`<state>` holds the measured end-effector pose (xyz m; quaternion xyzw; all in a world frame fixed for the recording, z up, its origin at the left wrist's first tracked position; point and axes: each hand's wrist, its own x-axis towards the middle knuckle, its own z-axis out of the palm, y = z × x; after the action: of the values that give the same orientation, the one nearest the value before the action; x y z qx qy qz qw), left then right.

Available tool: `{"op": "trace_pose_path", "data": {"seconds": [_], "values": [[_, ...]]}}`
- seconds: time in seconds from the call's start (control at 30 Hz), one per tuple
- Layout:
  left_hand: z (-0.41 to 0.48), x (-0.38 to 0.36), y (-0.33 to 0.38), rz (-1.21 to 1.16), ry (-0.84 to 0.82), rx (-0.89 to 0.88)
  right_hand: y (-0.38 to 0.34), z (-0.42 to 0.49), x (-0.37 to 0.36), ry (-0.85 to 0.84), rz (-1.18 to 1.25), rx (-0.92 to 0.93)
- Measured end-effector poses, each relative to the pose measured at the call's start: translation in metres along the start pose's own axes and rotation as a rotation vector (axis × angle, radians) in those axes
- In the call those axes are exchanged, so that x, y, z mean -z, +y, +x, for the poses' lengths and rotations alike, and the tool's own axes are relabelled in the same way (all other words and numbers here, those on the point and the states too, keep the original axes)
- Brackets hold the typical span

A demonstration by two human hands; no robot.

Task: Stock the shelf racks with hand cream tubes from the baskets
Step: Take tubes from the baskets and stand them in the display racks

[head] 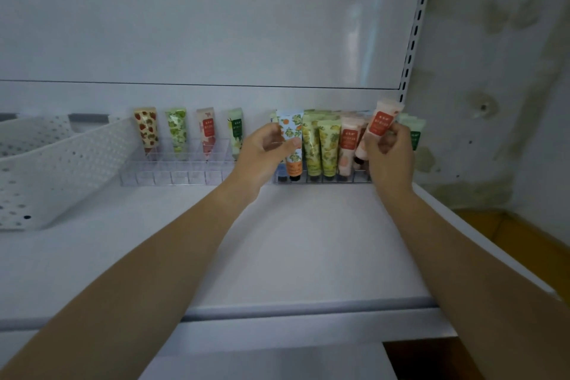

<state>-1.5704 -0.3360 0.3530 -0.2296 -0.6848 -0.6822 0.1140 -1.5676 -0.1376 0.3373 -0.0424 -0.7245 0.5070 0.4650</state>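
Observation:
Two clear plastic racks stand at the back of the white shelf [308, 241]. The left rack [172, 174] holds a strawberry tube [147, 128], a green tube [177, 129], a pink tube [206, 129] and one more tube, spaced apart. The right rack [324, 179] is packed with yellow-green, pink and green tubes. My left hand [262, 154] grips an orange-flower tube [291, 145] at the right rack's left end. My right hand [390, 151] holds a pink tube with a red label [381, 122], tilted, above the rack's right part.
A white perforated basket [55, 163] sits on the shelf at the left, next to the left rack. The shelf's right edge borders a slotted upright [415, 31] and a stained wall [499, 86]. Bare shelf surface lies in front of the racks.

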Motion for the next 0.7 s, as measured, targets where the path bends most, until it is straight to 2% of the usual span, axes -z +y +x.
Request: {"op": "trace_pose_path", "data": {"seconds": [0.2, 0.43, 0.53, 0.63, 0.7], "values": [[-0.002, 0.002, -0.003, 0.029, -0.015, -0.007, 0.012, 0.001, -0.003, -0.122, -0.216, 0.059], [-0.001, 0.002, -0.004, 0.045, -0.026, 0.004, 0.012, 0.001, -0.004, -0.161, -0.364, 0.034], [-0.001, 0.002, -0.004, 0.05, -0.024, 0.006, 0.01, 0.0, -0.005, -0.124, -0.484, 0.049], [0.001, 0.003, -0.006, 0.051, 0.016, 0.023, -0.003, -0.001, -0.005, -0.061, -0.428, 0.114], [0.003, 0.003, -0.007, 0.044, 0.058, 0.051, -0.014, -0.005, -0.007, -0.171, -0.297, 0.213]]}}
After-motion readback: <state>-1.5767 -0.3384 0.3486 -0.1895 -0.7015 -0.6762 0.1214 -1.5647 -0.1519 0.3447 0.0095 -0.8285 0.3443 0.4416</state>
